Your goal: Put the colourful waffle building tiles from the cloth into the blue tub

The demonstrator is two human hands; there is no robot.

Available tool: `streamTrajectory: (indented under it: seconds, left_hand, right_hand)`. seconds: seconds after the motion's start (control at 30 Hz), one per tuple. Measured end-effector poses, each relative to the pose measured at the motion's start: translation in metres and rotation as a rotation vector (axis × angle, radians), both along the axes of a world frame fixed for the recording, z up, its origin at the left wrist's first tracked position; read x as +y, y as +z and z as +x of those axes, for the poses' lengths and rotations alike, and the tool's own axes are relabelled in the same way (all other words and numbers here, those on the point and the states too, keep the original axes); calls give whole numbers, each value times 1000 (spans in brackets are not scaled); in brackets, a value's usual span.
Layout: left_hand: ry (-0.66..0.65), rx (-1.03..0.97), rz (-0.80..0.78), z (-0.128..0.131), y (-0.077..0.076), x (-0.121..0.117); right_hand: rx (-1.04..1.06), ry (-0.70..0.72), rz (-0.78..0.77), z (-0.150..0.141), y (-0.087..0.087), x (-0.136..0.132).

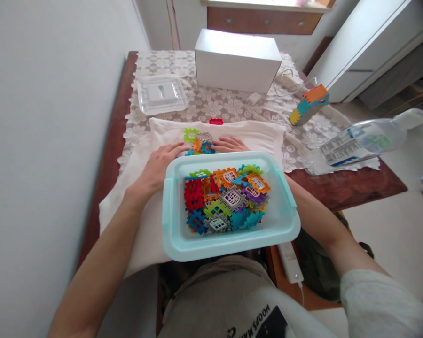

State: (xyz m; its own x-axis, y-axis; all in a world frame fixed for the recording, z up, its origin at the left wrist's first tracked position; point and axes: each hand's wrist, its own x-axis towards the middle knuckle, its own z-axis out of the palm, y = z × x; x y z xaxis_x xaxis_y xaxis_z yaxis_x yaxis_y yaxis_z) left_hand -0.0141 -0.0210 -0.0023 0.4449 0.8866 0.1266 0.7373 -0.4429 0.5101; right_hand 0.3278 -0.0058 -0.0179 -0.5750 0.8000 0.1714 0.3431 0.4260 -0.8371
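My left hand (164,159) lies on the white cloth (141,234) with its fingers stretched out. Their tips reach the left side of a small group of plastic building pieces. My right hand (232,144) rests flat on the other side, fingers spread, the tips at a blue piece (207,147). An orange piece (196,144) sits between the hands, with a green window piece (191,135) and a grey piece (204,136) just beyond. Nearer to me, a light blue tub (174,239) full of colourful interlocking pieces (231,198) hides my wrists in part.
A red piece (216,121) lies at the cloth's far edge. Behind stand a clear plastic lid (162,94) and a white box (236,68). To the right are a block built of pieces (308,105) and a large plastic bottle (363,141) lying down. A wall (56,117) borders the left.
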Motion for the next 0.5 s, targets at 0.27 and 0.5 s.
streamTrajectory:
  seconds: [0.27, 0.5]
  left_hand:
    - [-174, 34, -22, -26, -12, 12]
    - [-57, -36, 9, -10, 4, 3]
  right_hand:
    - [-98, -2, 172, 2, 2, -5]
    - [-214, 90, 320, -1, -4, -6]
